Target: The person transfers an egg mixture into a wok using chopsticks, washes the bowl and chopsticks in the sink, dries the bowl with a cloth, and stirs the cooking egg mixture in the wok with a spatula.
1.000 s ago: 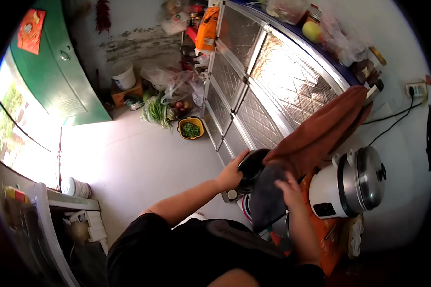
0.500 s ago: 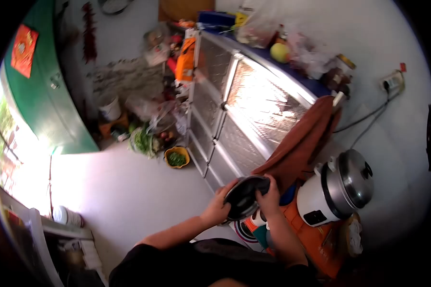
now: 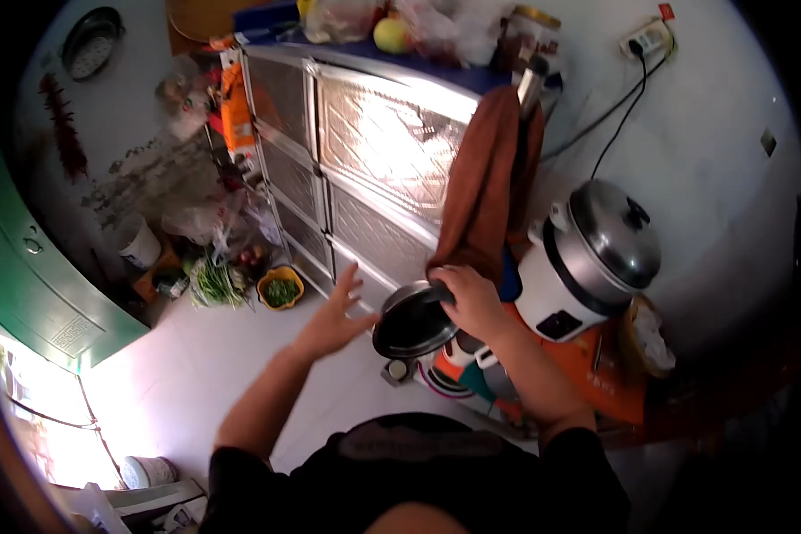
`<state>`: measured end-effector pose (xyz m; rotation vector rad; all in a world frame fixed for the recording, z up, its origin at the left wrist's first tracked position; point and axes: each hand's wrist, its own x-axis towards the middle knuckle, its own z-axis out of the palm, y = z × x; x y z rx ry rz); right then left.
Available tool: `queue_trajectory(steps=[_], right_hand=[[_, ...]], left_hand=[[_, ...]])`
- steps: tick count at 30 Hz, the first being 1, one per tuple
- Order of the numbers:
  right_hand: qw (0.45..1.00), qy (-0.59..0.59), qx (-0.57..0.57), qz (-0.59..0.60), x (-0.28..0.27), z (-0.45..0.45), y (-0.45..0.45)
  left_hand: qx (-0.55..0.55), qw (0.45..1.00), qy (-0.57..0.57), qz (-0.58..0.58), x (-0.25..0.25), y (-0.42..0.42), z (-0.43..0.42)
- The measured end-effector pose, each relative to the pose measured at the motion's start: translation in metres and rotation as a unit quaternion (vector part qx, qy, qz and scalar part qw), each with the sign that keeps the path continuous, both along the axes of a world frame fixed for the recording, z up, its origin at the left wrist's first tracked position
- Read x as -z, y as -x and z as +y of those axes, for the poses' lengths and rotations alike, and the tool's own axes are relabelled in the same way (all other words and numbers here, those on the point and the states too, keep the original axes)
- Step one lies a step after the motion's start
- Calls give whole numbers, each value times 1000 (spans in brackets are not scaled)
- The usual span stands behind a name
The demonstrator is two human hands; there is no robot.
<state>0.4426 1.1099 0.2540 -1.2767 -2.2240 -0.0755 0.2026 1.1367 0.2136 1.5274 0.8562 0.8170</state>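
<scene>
A round, shallow metal bowl (image 3: 411, 331) with a dark inside and a shiny rim is tilted in front of my body. My right hand (image 3: 473, 307) is closed on its upper right rim; whether a dark patch under the fingers is cloth or part of the bowl, I cannot tell. Just left of the bowl, my left hand (image 3: 334, 316) has its fingers spread and nothing in it. Behind the right hand hangs a brown towel (image 3: 481, 187). A white rice cooker (image 3: 552, 289) with a metal lid stands to the right of that hand.
A cabinet with shiny panels (image 3: 383, 214) runs along the wall, with bags and jars on top. On the floor are a yellow bowl of greens (image 3: 281, 289) and leafy vegetables (image 3: 218, 283). The cooker stands on an orange surface (image 3: 601, 387); a power cord (image 3: 616, 129) runs down the wall.
My left hand has let go of the bowl and opened to its left. The right hand still holds the bowl, which has shifted left in view. The whole view has turned rightward.
</scene>
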Motion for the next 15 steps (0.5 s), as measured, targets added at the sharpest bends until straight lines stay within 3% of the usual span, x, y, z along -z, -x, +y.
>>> queue_trajectory(steps=[2, 3, 5, 6, 8, 10, 13, 15], right_hand=[[999, 6, -16, -31, 1, -2, 5], [999, 6, -41, -32, -2, -2, 9], [996, -5, -66, -63, -12, -6, 15], [995, -20, -73, -67, -11, -6, 15], [994, -19, -62, -85, -14, -7, 13], [993, -13, -70, -90, -12, -8, 13], [992, -6, -73, -100, -11, -3, 14], [991, -8, -67, -113, -14, -2, 15]], left_hand=[[42, 986, -137, 87, -22, -8, 10], [43, 986, -136, 88, -22, -15, 12], [167, 980, 39, 106, -26, -27, 20], [183, 973, -85, 115, -28, -30, 16], [208, 977, 39, 35, -41, -33, 4], [247, 968, 36, -6, -24, -31, 6], [201, 975, -68, 65, -14, -41, -2], [103, 972, -168, 129, -4, -45, 0]])
